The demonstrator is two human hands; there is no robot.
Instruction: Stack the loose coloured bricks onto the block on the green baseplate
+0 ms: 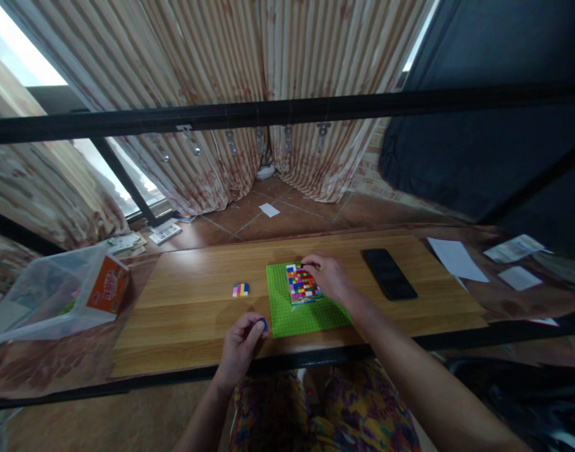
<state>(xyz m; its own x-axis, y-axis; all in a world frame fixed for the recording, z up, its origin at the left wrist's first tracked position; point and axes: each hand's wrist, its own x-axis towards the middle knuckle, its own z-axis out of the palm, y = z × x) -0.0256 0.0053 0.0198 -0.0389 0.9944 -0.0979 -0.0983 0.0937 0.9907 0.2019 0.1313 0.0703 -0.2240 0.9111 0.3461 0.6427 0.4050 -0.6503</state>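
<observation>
A green baseplate (282,320) lies on the wooden board in front of me. On it stands a block of many-coloured toy bricks (300,284). My right hand (326,274) reaches over the far right of this block, fingers pinched together at its top edge; a small dark piece shows at the fingertips, too small to name. Left of the baseplate, near the board's front edge, my left hand (243,342) pinches a small blue brick (263,324) between thumb and fingers. A small group of coloured bricks (241,289) sits apart on the wood, farther left.
A black phone (389,274) lies right of the baseplate on the wooden board (188,314). At the left stands a clear plastic bin (47,295) with an orange label. White papers (457,258) lie at the right. A dark bar (287,110) crosses the view beyond the board.
</observation>
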